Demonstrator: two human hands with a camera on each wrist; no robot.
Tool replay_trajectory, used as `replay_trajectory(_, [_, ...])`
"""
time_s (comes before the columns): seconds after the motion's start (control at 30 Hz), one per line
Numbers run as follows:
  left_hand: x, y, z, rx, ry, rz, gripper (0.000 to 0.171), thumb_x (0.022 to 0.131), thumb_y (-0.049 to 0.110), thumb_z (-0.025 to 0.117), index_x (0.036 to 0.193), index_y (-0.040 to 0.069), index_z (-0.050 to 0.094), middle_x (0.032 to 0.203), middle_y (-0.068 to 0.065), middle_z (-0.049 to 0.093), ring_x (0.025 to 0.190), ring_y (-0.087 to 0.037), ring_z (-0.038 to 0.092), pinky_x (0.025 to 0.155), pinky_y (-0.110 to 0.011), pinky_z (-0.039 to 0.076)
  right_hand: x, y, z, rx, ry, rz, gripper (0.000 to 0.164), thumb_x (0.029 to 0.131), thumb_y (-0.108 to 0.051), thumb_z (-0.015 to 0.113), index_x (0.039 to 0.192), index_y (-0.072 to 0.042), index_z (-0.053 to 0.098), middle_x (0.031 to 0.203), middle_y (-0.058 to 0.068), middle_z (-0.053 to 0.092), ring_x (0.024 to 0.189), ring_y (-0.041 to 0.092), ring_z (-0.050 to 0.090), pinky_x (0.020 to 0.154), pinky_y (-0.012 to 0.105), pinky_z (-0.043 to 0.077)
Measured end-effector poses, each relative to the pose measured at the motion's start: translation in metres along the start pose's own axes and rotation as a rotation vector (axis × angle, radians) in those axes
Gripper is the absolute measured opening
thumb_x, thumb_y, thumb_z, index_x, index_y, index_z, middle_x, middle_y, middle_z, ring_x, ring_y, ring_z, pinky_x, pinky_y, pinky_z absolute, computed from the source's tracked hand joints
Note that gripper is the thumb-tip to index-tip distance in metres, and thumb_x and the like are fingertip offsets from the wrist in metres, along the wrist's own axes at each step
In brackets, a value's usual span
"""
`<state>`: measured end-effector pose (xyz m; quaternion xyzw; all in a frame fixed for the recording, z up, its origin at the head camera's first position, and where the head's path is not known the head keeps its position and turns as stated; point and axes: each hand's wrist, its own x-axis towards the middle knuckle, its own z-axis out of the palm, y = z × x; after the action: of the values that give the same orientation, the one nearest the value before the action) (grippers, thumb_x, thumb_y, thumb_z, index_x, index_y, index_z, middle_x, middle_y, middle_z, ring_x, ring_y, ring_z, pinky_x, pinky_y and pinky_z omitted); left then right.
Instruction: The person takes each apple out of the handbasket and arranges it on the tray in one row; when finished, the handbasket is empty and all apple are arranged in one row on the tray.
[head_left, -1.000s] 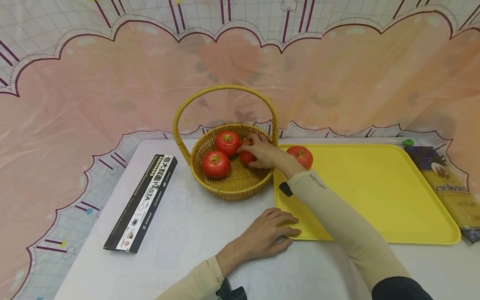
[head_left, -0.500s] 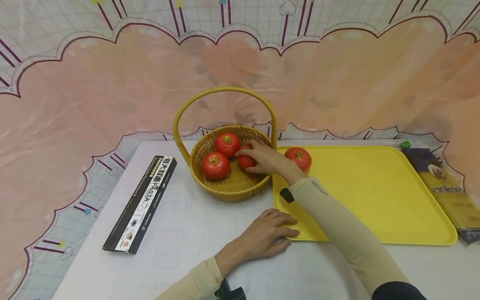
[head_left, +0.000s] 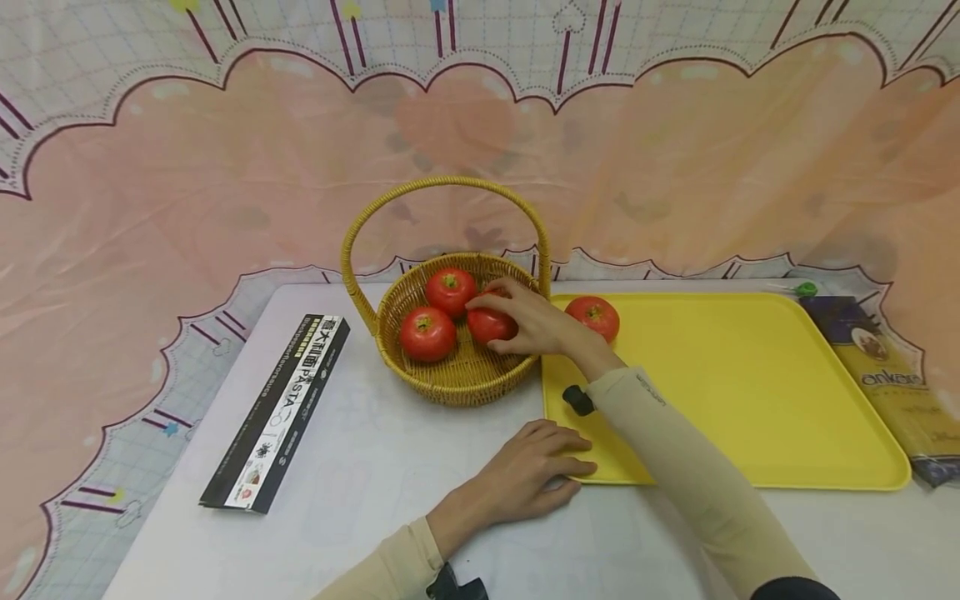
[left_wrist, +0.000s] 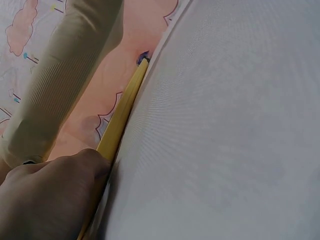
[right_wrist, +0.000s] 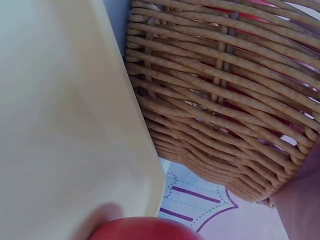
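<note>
My right hand (head_left: 536,321) reaches into the yellow woven basket (head_left: 465,393) and grips a red tomato (head_left: 491,325) between thumb and fingers. Two more tomatoes, a front one (head_left: 427,334) and a rear one (head_left: 450,292), sit on the basket's left side. Another tomato (head_left: 593,317) lies on the yellow tray (head_left: 720,392), by its far left corner, below my right wrist. My left hand (head_left: 528,475) rests at the tray's near left corner, fingers extended over the rim. In the right wrist view the basket's wall (right_wrist: 225,85) hides the gripped tomato and most of my hand.
A black-and-white pasta box (head_left: 277,412) lies on the white table (head_left: 360,475), left of the basket. The basket's tall handle (head_left: 446,181) arches over it. A yellow-and-blue packet (head_left: 888,375) lies along the tray's right edge. Patterned cloth (head_left: 465,125) hangs behind.
My right hand has shifted slightly toward me with the tomato, which now shows more fully within the basket. The left hand stays in place at the tray corner.
</note>
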<state>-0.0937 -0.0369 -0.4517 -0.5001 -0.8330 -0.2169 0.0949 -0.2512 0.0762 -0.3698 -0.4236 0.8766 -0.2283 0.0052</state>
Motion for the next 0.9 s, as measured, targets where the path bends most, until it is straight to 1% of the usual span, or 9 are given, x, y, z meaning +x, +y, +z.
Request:
replay_trajectory(0.2, [0.000, 0.000, 0.001, 0.001, -0.004, -0.006, 0.026, 0.093, 0.028, 0.056, 0.116, 0.027, 0.068, 0.127, 0.007, 0.060, 0.121, -0.009, 0.050, 0.110, -0.031, 0.033, -0.007, 0.000, -0.001, 0.059, 0.037, 0.003, 0.055, 0.083, -0.036, 0.068, 0.134, -0.029, 0.048, 0.137, 0.011, 0.036, 0.119, 0.027, 0.046, 0.097, 0.045, 0.047])
replay_trajectory(0.4, [-0.001, 0.000, 0.002, -0.007, 0.003, -0.004, 0.026, 0.091, 0.028, 0.058, 0.115, 0.027, 0.068, 0.126, 0.006, 0.060, 0.121, -0.010, 0.050, 0.110, -0.031, 0.033, -0.014, -0.002, 0.001, 0.090, 0.072, 0.016, 0.058, 0.082, -0.041, 0.071, 0.135, -0.032, 0.048, 0.136, 0.009, 0.036, 0.119, 0.026, 0.048, 0.099, 0.046, 0.046])
replay_trajectory(0.63, [0.000, -0.001, 0.002, 0.011, 0.002, 0.010, 0.026, 0.092, 0.029, 0.057, 0.115, 0.027, 0.068, 0.127, 0.005, 0.059, 0.121, -0.011, 0.050, 0.110, -0.031, 0.033, -0.021, -0.003, 0.001, 0.199, 0.154, 0.000, 0.061, 0.078, -0.039, 0.075, 0.133, -0.029, 0.050, 0.135, 0.008, 0.037, 0.120, 0.025, 0.046, 0.100, 0.047, 0.044])
replay_trajectory(0.77, [0.000, -0.001, 0.000, 0.027, -0.009, 0.008, 0.026, 0.093, 0.030, 0.056, 0.116, 0.028, 0.068, 0.128, 0.006, 0.059, 0.122, -0.010, 0.050, 0.110, -0.031, 0.034, -0.023, -0.002, 0.001, 0.233, 0.196, -0.012, 0.059, 0.078, -0.037, 0.075, 0.131, -0.028, 0.051, 0.134, 0.007, 0.036, 0.119, 0.023, 0.046, 0.099, 0.045, 0.046])
replay_trajectory(0.9, [0.001, 0.000, -0.001, 0.023, -0.011, 0.003, 0.026, 0.092, 0.030, 0.057, 0.116, 0.027, 0.068, 0.127, 0.006, 0.059, 0.121, -0.010, 0.050, 0.110, -0.031, 0.034, -0.027, -0.002, 0.000, 0.265, 0.219, -0.024, 0.058, 0.078, -0.034, 0.075, 0.130, -0.028, 0.050, 0.133, 0.005, 0.034, 0.117, 0.021, 0.046, 0.098, 0.042, 0.047])
